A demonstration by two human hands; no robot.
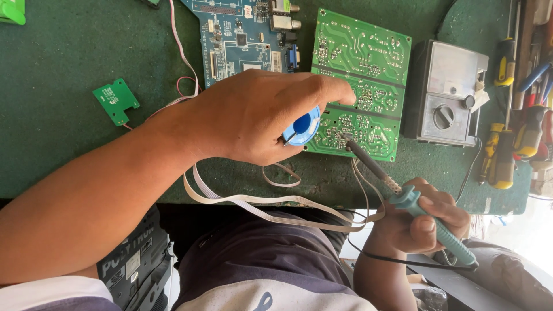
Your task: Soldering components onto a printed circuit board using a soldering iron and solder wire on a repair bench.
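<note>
Blue round spool under the left hand. Green circuit board, white-traced, beside its fingertips; blue circuit board beyond its knuckles. Teal-handled soldering iron in the right hand. Grey meter above that hand. Dark green mat beneath.
</note>
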